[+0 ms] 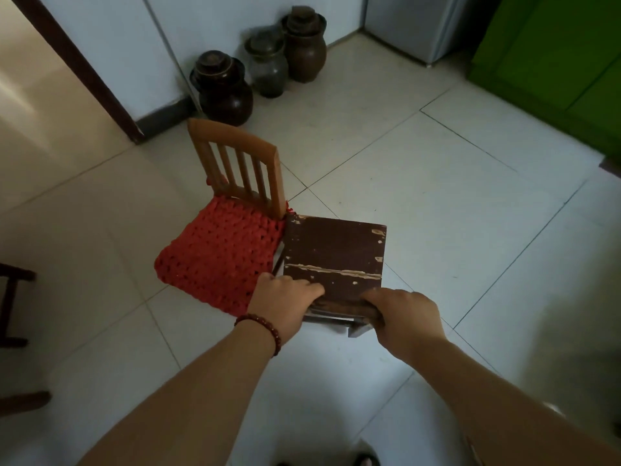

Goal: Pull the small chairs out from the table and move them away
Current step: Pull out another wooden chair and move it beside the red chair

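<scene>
A small dark brown chair [332,250] with a scuffed, chipped seat stands on the tiled floor in the middle of the head view. Both my hands grip the backrest rail nearest me: my left hand [285,301] at its left end, my right hand [403,317] at its right end. Touching its left side is a second small chair [235,163] of lighter wood with a slatted back and a red knitted cushion [218,253] on its seat. Nothing holds that one.
Three dark lidded jars [265,62] stand against the far wall. A green cabinet [554,55] is at the right, a white appliance [420,25] beside it. Dark wooden furniture legs [13,304] show at the left edge. A doorway opens at the far left.
</scene>
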The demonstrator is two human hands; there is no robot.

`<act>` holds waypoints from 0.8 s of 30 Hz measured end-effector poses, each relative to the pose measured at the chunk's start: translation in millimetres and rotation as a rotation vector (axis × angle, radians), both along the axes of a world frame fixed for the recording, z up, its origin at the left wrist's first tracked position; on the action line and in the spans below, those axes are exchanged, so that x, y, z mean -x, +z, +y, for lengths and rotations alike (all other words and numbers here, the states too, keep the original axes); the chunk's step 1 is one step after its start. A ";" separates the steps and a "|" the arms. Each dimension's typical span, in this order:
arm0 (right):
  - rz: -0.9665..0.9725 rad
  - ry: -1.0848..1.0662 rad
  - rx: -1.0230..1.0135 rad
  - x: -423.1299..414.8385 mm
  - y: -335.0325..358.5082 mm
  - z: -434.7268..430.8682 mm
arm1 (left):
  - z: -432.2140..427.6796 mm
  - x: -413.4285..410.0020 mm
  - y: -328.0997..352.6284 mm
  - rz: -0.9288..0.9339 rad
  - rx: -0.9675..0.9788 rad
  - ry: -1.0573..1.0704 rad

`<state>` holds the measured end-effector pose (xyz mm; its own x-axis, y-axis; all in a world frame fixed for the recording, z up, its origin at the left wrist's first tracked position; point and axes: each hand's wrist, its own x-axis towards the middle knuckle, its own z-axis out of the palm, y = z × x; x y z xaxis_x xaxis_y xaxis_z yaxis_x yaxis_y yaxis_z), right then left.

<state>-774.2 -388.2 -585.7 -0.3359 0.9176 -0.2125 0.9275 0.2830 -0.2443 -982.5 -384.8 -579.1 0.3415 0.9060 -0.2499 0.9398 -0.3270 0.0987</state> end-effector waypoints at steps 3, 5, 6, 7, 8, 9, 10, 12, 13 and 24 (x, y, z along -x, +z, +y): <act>0.018 -0.005 -0.002 0.9 -5.9 -2.1 | 1.1 0.8 -6.2 0.009 -0.013 -0.013; 0.018 -0.013 -0.002 1.4 -9.6 -2.8 | 3.3 0.3 -8.9 0.019 -0.020 -0.015; 0.018 -0.019 -0.004 1.2 -11.2 -3.3 | 4.7 -0.3 -10.1 0.026 -0.022 -0.015; 0.020 -0.026 -0.005 0.8 -12.7 -3.4 | 6.4 -1.1 -11.5 0.032 -0.019 -0.018; 0.024 -0.035 -0.005 0.3 -13.9 -3.9 | 7.5 -1.8 -12.7 0.037 -0.011 -0.022; 0.026 -0.042 -0.004 0.0 -15.4 -4.0 | 8.5 -2.5 -13.9 0.040 -0.003 -0.027; 0.023 -0.046 -0.004 -0.1 -17.1 -4.2 | 9.3 -3.0 -15.1 0.044 0.001 -0.032; 0.008 -0.049 -0.002 0.4 -20.7 -4.6 | 10.2 -2.9 -17.9 0.052 0.007 -0.041; 0.003 -0.047 -0.001 0.8 -22.3 -4.8 | 10.3 -2.7 -19.6 0.054 0.013 -0.044; 0.008 -0.039 0.022 12.4 -25.8 -7.2 | 6.5 7.6 -34.2 0.069 0.033 -0.035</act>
<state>-786.6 -395.5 -611.5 -0.3019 0.9252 -0.2299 0.9357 0.2413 -0.2575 -990.1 -378.3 -613.3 0.3537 0.8848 -0.3035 0.9329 -0.3573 0.0455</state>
